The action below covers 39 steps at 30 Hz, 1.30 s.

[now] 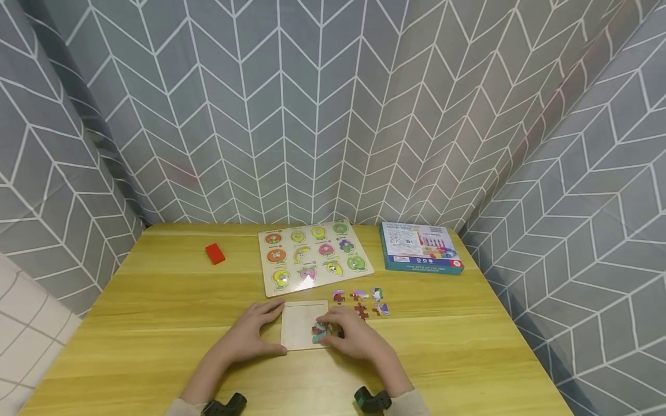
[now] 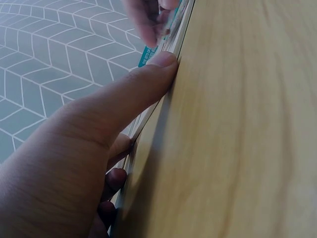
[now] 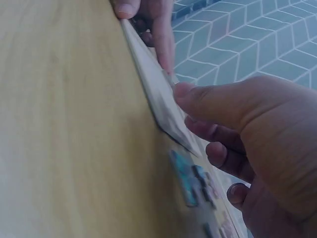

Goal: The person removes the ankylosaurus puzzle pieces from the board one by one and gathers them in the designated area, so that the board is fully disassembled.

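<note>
A shallow square wooden puzzle tray point(image 1: 298, 326) lies near the front middle of the table. My left hand point(image 1: 255, 332) grips its left side, thumb at the near corner and a finger at the far one; in the left wrist view the thumb point(image 2: 133, 89) presses the tray's edge. My right hand point(image 1: 354, 334) is over the tray's right part and pinches a teal and reddish jigsaw piece point(image 1: 318, 333) between thumb and fingers. That hand partly hides the piece and the tray's right edge. Several loose jigsaw pieces point(image 1: 361, 311) lie just beyond the right hand.
Behind the tray lies a fruit picture board point(image 1: 288, 283). A boxed set point(image 1: 421, 248) stands at the back right, and a red block point(image 1: 215, 253) rests at the back left. A patterned curtain point(image 1: 312, 115) closes off the wooden table's point(image 1: 447, 341) far side.
</note>
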### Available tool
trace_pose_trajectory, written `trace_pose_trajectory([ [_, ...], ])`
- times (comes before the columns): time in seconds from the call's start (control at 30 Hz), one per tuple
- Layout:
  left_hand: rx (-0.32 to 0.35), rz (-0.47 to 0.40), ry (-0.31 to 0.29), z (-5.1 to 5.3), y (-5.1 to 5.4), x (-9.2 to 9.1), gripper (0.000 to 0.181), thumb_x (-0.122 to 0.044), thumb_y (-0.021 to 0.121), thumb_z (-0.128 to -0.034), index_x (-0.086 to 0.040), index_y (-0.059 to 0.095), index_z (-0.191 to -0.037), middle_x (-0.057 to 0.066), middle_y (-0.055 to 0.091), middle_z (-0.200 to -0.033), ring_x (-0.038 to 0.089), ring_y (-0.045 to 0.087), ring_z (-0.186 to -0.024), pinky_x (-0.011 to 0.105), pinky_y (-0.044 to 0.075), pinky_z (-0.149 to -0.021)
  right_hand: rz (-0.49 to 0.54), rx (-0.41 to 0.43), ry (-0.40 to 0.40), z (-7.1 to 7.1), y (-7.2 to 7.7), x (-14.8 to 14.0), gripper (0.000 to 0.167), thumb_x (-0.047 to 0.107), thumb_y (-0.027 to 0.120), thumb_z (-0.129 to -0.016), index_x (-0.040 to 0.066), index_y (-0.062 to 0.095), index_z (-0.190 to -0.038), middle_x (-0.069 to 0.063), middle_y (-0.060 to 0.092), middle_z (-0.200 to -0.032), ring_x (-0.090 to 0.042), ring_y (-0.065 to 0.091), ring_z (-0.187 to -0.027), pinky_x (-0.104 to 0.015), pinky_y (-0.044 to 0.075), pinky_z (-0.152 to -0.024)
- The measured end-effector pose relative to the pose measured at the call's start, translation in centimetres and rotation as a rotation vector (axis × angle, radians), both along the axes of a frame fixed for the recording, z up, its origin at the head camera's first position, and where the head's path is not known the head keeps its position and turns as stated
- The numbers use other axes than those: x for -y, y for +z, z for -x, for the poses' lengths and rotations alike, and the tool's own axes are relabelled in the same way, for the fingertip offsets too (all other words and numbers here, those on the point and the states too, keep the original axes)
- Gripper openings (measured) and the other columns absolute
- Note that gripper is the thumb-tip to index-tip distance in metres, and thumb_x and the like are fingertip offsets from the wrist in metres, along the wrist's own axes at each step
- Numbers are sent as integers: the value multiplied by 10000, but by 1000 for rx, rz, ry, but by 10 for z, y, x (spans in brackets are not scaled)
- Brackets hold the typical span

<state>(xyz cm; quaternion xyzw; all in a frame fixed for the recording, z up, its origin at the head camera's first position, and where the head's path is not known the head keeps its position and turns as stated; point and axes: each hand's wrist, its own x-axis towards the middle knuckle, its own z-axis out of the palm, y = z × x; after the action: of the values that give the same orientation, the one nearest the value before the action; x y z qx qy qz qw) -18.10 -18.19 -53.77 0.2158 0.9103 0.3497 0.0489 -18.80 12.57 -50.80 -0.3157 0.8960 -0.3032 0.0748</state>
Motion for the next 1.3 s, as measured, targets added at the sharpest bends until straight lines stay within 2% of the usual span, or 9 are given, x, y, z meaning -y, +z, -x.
trace_pose_trajectory([
  [0.1, -2, 6, 0, 0, 0, 0, 1066, -619, 899, -751, -74, 508, -1580, 77, 428, -1678, 512, 321, -1519, 722, 299, -1194, 55, 0, -45, -1, 3, -7, 371, 288, 744, -1014, 124, 733, -1347, 7, 703, -1292, -172, 627, -1191, -385, 543, -1062],
  [0.2, -8, 12, -1, 0, 1, 0, 1066, -617, 900, -752, -71, 509, -1579, 70, 429, -1678, 503, 335, -1514, 712, 307, -1194, 131, 12, -101, 0, 5, -21, 352, 248, 746, -1014, 115, 737, -1340, -3, 702, -1307, -215, 645, -1188, -419, 566, -1037],
  [0.33, -20, 20, -3, 0, 2, 0, 1067, -623, 897, -753, -69, 509, -1579, 65, 432, -1676, 492, 354, -1504, 703, 322, -1189, 187, -24, -175, -1, 5, -48, 313, 213, 755, -1004, 114, 757, -1301, -6, 720, -1293, -249, 664, -1187, -455, 570, -1036],
  [0.5, -25, 30, -2, 0, 2, 1, 1074, -635, 893, -753, -74, 506, -1582, 62, 431, -1677, 481, 366, -1500, 697, 337, -1186, 248, 21, -297, -7, -1, -86, 318, 151, 766, -984, 119, 753, -1300, -51, 709, -1328, -300, 679, -1224, -421, 582, -1035],
  [0.6, -27, 33, -3, 0, 2, 1, 1074, -639, 890, -753, -77, 504, -1584, 66, 431, -1677, 481, 366, -1500, 704, 329, -1188, 242, 26, -367, -10, -6, -106, 329, 149, 788, -964, 141, 761, -1291, -31, 717, -1315, -285, 692, -1204, -419, 584, -1031],
  [0.7, -24, 27, -4, 0, 1, 1, 1072, -633, 893, -752, -76, 506, -1582, 71, 432, -1675, 487, 363, -1499, 712, 319, -1188, 202, 6, -407, -15, -11, -121, 312, 177, 811, -947, 178, 781, -1257, 44, 733, -1253, -238, 686, -1194, -439, 560, -1064],
  [0.83, -17, 16, -1, -1, 0, 2, 1067, -625, 897, -751, -76, 511, -1579, 80, 431, -1676, 512, 346, -1503, 725, 309, -1186, 161, -11, -388, -19, -14, -130, 285, 216, 808, -953, 182, 788, -1235, 88, 733, -1190, -207, 684, -1144, -399, 571, -1034],
  [1.0, -27, 15, -1, -2, 1, 2, 1061, -624, 897, -752, -77, 514, -1577, 82, 434, -1674, 511, 355, -1496, 722, 324, -1179, 137, -23, -333, -20, -14, -129, 292, 237, 785, -974, 141, 782, -1249, 36, 732, -1220, -223, 682, -1131, -377, 581, -1007],
  [1.3, -24, 22, -2, -2, 3, 1, 1063, -625, 896, -754, -81, 510, -1581, 72, 432, -1676, 503, 364, -1492, 707, 338, -1179, 103, -17, -345, -21, -16, -128, 295, 186, 779, -976, 131, 776, -1265, 33, 703, -1236, -227, 669, -1131, -375, 584, -996],
])
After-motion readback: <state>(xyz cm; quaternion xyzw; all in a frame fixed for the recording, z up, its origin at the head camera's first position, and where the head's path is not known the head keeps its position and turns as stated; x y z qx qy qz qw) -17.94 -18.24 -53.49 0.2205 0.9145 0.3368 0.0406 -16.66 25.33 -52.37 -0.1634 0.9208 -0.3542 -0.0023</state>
